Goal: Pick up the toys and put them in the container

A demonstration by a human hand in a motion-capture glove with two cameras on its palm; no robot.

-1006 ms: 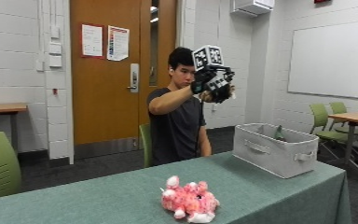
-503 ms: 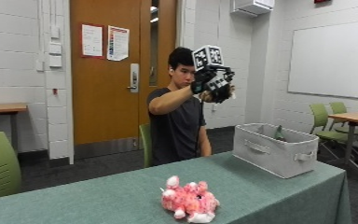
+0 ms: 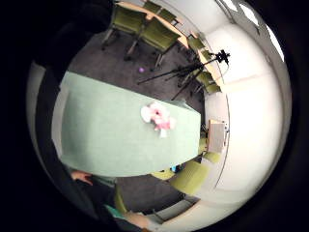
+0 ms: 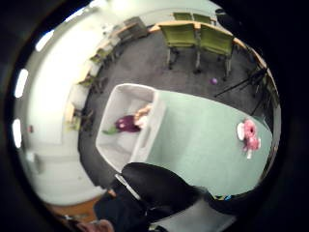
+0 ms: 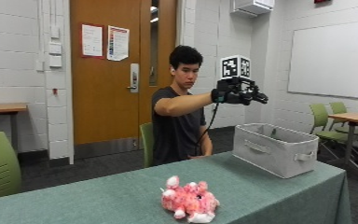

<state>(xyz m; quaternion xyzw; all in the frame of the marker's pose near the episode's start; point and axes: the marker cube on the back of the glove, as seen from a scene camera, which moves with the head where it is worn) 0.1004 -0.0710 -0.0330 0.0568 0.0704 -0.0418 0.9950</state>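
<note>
Pink plush toy [image 5: 189, 201] lies on the green tablecloth [image 5: 92, 200] at the near edge of the table, on its own and well apart from everything else. It looks like a small stuffed animal, mottled pink and white, with pale feet or ears sticking out; I cannot tell which way it faces. By its look it should be light, soft and squashy, with nothing to break and a fuzzy surface that is unlikely to slip. The round body seems the best place to take hold, fingers closing from above around its middle; a pinch on one pale limb would probably also lift it but leave it dangling.

Farther back, at the table's far end, stands the grey fabric bin [image 5: 274, 149], open-topped, with a handle on its side. The thumb-side palm view looks down into it and shows a purple toy [image 4: 126, 123] with a bit of green beside it, and something pale next to that, lying on the bin's floor.

Beyond the table sits the person [image 5: 178, 126], arm stretched forward at shoulder height. The gloved right hand [image 5: 236, 91] hangs in the air above the bin, high over it and touching nothing. Its fingers appear to reach forward rather than curl, and it holds nothing. The pink toy is yet to be picked up.
</note>
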